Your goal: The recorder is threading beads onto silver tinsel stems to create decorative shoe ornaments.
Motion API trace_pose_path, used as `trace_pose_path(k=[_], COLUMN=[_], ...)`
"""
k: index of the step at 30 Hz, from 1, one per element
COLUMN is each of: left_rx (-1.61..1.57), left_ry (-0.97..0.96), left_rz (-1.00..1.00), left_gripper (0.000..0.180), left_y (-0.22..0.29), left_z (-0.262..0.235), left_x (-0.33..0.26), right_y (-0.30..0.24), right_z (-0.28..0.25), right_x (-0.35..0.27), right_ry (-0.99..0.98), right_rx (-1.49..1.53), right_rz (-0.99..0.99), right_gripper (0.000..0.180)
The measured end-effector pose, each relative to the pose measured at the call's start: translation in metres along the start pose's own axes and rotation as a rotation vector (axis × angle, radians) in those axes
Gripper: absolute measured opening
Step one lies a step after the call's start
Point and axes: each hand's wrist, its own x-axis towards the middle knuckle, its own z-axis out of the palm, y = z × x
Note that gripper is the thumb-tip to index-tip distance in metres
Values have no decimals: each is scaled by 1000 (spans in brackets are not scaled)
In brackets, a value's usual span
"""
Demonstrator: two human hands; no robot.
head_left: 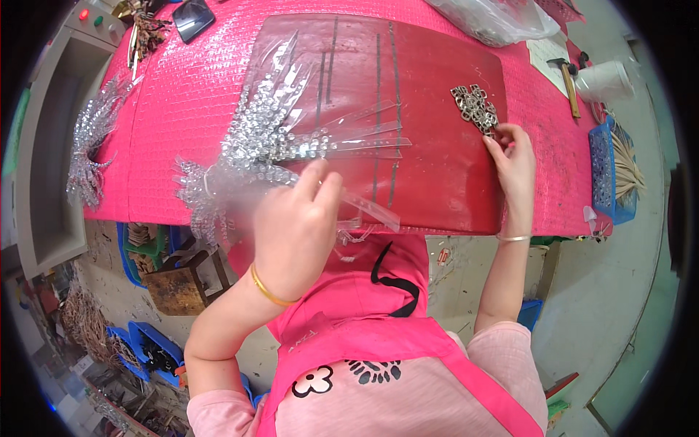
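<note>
My left hand (298,222) is closed in a pinch at the near edge of the red mat (437,175), holding a clear plastic strap (373,211) whose bare end sticks out to the right. Beside it fans out a bundle of clear straps set with rhinestones (269,124), their bare ends pointing away and right. At the mat's right side, my right hand (515,164) has thumb and forefinger together on a small metal buckle at the near end of a pile of buckles (475,106). The fingertips partly hide that buckle.
Another rhinestone strap bundle (95,142) lies at the pink table's left end. On the right are a hammer (568,84), a white roll (606,80) and a blue basket (604,175) of beige strips. A plastic bag (495,22) and a dark phone-like slab (194,20) lie at the back.
</note>
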Motion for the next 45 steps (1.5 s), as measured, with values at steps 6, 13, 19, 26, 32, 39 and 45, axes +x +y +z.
trace_pose_path(k=[6,13,19,26,32,39,45], left_rx=[-216,-1385,-1312,-1232,-1296,-1386,-1248], left_ry=[-100,-754,-678,-599,-534,-521,-487], left_rz=[241,-379,-348,-405,-456,-451,-365], left_gripper=[14,15,16,15,18,17,16], left_y=[-26,-47,-43,-30,-26,-29,-26], left_z=[-8,0,10,21,25,27,27], left_x=[38,60,57,56,50,49,45], right_y=[9,-39,-40,-56,-87,-104,-102], right_z=[8,1,-3,0,6,40,42], right_x=[-13,-49,-52,-38,-47,-57,-55], right_ry=[79,-34,-147,-346,-415,-448,-518], right_rx=[321,60,272,-10,1024,1347,1322], right_rz=[94,-254,2,-29,273,386,369], right_gripper=[11,9,10,8,10,15,13])
